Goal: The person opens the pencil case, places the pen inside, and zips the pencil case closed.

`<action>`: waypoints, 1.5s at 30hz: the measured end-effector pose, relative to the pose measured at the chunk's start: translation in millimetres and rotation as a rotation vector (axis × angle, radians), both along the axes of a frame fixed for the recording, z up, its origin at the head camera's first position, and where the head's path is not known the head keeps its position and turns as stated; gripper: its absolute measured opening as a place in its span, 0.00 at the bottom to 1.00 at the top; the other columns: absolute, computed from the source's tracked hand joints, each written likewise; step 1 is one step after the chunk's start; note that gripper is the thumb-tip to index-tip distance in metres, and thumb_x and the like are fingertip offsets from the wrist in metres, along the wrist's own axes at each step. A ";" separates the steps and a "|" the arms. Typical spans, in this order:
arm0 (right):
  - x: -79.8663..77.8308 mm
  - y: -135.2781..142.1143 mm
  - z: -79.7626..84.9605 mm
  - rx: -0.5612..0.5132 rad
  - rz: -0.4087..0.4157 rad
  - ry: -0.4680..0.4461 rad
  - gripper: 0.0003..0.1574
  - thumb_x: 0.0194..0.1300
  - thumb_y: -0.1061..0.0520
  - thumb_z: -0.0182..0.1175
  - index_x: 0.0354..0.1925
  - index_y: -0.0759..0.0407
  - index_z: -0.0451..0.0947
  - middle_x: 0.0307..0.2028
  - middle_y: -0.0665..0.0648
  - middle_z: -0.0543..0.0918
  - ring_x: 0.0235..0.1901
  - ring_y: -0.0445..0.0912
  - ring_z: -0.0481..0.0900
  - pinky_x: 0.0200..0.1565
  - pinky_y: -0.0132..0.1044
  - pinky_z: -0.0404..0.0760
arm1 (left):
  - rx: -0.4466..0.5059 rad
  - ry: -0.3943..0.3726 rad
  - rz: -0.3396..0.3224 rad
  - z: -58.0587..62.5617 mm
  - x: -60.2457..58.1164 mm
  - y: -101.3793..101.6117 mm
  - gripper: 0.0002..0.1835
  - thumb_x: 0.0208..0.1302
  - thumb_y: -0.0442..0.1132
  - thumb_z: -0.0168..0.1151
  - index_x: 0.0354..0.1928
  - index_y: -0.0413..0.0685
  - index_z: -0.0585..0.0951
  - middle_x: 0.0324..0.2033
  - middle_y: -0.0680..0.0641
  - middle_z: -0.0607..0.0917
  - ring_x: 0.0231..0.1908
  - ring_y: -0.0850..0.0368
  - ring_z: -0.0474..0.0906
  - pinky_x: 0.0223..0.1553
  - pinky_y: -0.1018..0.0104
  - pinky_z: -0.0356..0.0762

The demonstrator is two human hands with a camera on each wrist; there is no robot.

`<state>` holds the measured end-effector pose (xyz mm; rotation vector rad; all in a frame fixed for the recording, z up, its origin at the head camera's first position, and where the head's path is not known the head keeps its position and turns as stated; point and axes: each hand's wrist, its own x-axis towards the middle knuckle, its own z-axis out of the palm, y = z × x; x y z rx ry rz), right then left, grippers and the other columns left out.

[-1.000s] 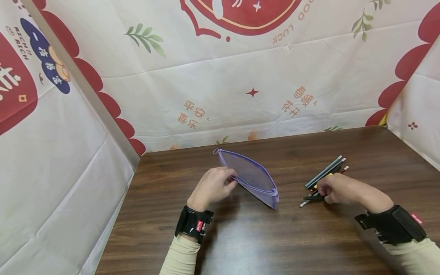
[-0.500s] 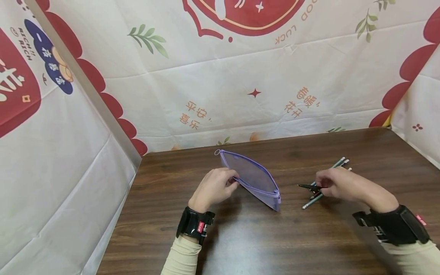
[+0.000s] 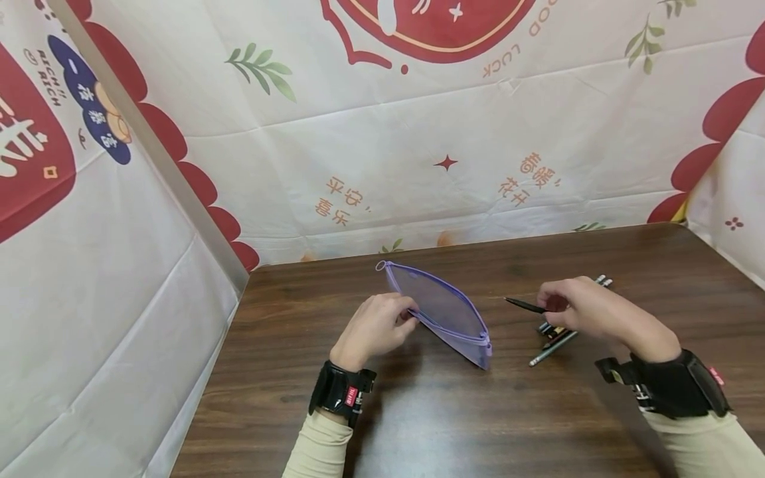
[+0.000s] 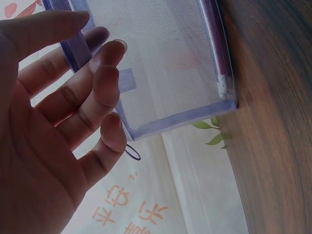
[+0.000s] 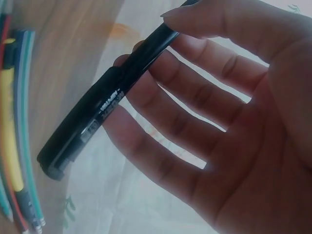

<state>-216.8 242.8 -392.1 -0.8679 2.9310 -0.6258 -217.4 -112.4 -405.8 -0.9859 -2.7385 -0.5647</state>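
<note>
My left hand (image 3: 373, 325) pinches the near edge of a purple mesh zip pouch (image 3: 445, 302), whose mouth gapes toward the right. Through the mesh in the left wrist view, a dark pencil (image 4: 215, 44) with a pale eraser end lies along the pouch's side. Between thumb and fingers, my right hand (image 3: 588, 311) holds a slim black pen (image 5: 92, 117) with small white lettering; its tapered end points left toward the pouch. Below that hand lies a loose pile of pencils (image 3: 552, 350), partly hidden by it.
In the right wrist view a yellow-bodied pen or pencil (image 5: 10, 126) lies among striped ones (image 5: 24, 97). The brown wooden table (image 3: 454, 425) meets a printed white cloth (image 3: 382, 146) at its back and sides.
My right hand has picked the black pen from the pile and raised it, shifting slightly left toward the pouch. The left hand and pouch stay almost still.
</note>
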 end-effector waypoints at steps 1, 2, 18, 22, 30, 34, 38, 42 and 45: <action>-0.2 -1.5 1.3 -0.006 -0.002 -0.004 0.06 0.53 0.62 0.65 0.31 0.55 0.78 0.23 0.45 0.77 0.24 0.37 0.71 0.26 0.36 0.74 | 0.001 0.000 -0.001 -0.1 0.0 -0.1 0.08 0.58 0.41 0.61 0.38 0.51 0.84 0.27 0.58 0.81 0.27 0.65 0.75 0.26 0.72 0.72; -0.3 -3.2 2.7 -0.009 -0.005 -0.001 0.06 0.53 0.62 0.65 0.31 0.54 0.78 0.23 0.45 0.77 0.24 0.37 0.71 0.26 0.36 0.74 | 0.003 0.002 -0.002 -0.3 0.0 -0.2 0.08 0.58 0.41 0.61 0.38 0.50 0.84 0.27 0.57 0.81 0.27 0.64 0.75 0.26 0.72 0.72; -3.3 -22.7 17.8 -0.063 -0.036 0.044 0.06 0.54 0.62 0.64 0.31 0.54 0.78 0.22 0.46 0.78 0.24 0.38 0.72 0.26 0.36 0.75 | -0.004 0.017 -0.003 -0.6 -0.3 0.0 0.07 0.58 0.41 0.61 0.37 0.51 0.84 0.27 0.57 0.81 0.27 0.61 0.77 0.27 0.73 0.72; -4.2 -26.7 20.7 -0.083 -0.033 0.061 0.06 0.53 0.63 0.65 0.31 0.55 0.78 0.22 0.46 0.78 0.24 0.38 0.73 0.26 0.36 0.76 | -0.007 0.009 -0.002 0.0 0.2 0.2 0.07 0.58 0.41 0.61 0.37 0.51 0.84 0.27 0.57 0.82 0.27 0.60 0.78 0.27 0.73 0.72; -5.8 -35.7 26.1 -0.100 -0.039 0.080 0.06 0.54 0.63 0.64 0.31 0.55 0.78 0.24 0.47 0.79 0.26 0.39 0.74 0.28 0.37 0.77 | -0.007 0.011 -0.003 0.4 0.3 0.3 0.07 0.58 0.40 0.60 0.37 0.51 0.84 0.27 0.57 0.83 0.28 0.62 0.78 0.28 0.72 0.73; -6.2 -39.4 28.7 -0.111 -0.044 0.084 0.05 0.54 0.63 0.64 0.32 0.56 0.79 0.23 0.48 0.80 0.26 0.39 0.75 0.28 0.38 0.77 | 0.000 0.025 -0.005 0.7 0.2 0.5 0.07 0.58 0.40 0.60 0.36 0.51 0.84 0.27 0.57 0.83 0.27 0.63 0.77 0.28 0.73 0.73; -6.7 -42.5 31.7 -0.121 -0.061 0.092 0.05 0.54 0.64 0.64 0.31 0.57 0.79 0.23 0.48 0.80 0.26 0.40 0.75 0.27 0.38 0.77 | 0.000 0.028 -0.007 0.2 0.0 0.8 0.07 0.58 0.40 0.60 0.36 0.51 0.84 0.27 0.57 0.83 0.27 0.63 0.77 0.27 0.73 0.73; -7.6 -45.7 34.6 -0.133 -0.081 0.102 0.05 0.53 0.63 0.63 0.31 0.57 0.79 0.23 0.49 0.80 0.26 0.40 0.75 0.28 0.39 0.77 | -0.003 0.027 -0.005 -0.1 0.1 1.0 0.07 0.58 0.40 0.60 0.37 0.51 0.84 0.27 0.57 0.82 0.26 0.62 0.77 0.27 0.73 0.72; -8.7 -47.3 36.6 -0.141 -0.088 0.098 0.05 0.54 0.63 0.63 0.33 0.58 0.79 0.24 0.50 0.80 0.27 0.41 0.76 0.29 0.40 0.77 | -0.004 0.028 -0.002 -0.4 0.1 1.6 0.07 0.58 0.41 0.61 0.37 0.51 0.84 0.27 0.57 0.82 0.26 0.63 0.76 0.27 0.73 0.72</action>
